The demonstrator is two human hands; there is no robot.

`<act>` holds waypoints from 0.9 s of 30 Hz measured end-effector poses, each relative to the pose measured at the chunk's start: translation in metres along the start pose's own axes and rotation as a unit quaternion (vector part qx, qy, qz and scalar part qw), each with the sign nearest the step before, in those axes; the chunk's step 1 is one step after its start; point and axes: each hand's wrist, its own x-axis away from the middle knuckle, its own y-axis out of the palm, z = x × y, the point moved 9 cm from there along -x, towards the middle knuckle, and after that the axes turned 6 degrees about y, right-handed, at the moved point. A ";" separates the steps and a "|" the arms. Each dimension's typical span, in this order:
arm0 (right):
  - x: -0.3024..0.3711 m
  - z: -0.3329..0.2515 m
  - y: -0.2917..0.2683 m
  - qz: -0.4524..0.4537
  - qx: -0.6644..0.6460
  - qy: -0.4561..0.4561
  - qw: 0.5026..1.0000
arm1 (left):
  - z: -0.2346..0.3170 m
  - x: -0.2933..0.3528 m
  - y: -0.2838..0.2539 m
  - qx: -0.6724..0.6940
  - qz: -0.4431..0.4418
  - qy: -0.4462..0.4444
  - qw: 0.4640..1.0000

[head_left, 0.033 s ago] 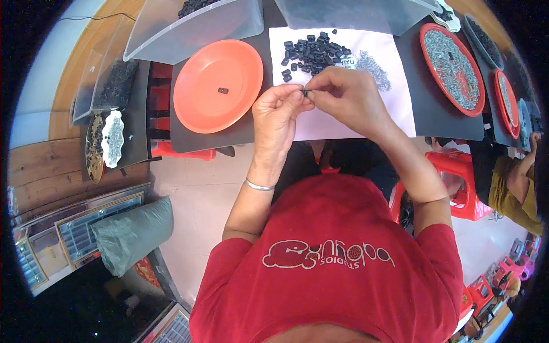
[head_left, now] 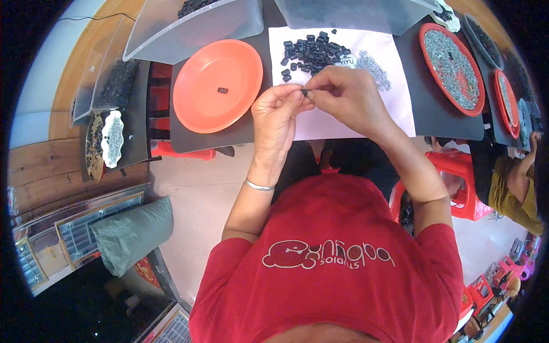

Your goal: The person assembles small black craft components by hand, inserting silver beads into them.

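Over the near part of a white sheet, my left hand and my right hand meet fingertip to fingertip. Both pinch a small black plastic part, mostly covered by the fingers. Whether the right fingertips also hold a screw, I cannot tell. Just beyond the hands lies a heap of black plastic parts. Beside it, to the right, is a small pile of silvery screws. To the left of my left hand stands an orange-red plate with a single black part on it.
A red tray of silvery screws sits at the right. Translucent bins stand along the back. At the far left are a white scalloped dish and a further bin. A red stool and another person's arm appear at right.
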 end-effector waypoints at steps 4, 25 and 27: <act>-0.002 0.000 0.001 0.010 -0.006 -0.019 1.000 | 0.001 0.000 0.003 -0.012 0.010 0.016 1.000; -0.001 0.011 0.008 -0.017 -0.096 -0.023 0.995 | 0.000 -0.001 0.002 0.041 -0.002 -0.026 0.999; -0.003 0.022 0.011 -0.023 -0.124 0.032 0.992 | -0.003 -0.002 0.001 0.080 -0.014 -0.041 0.996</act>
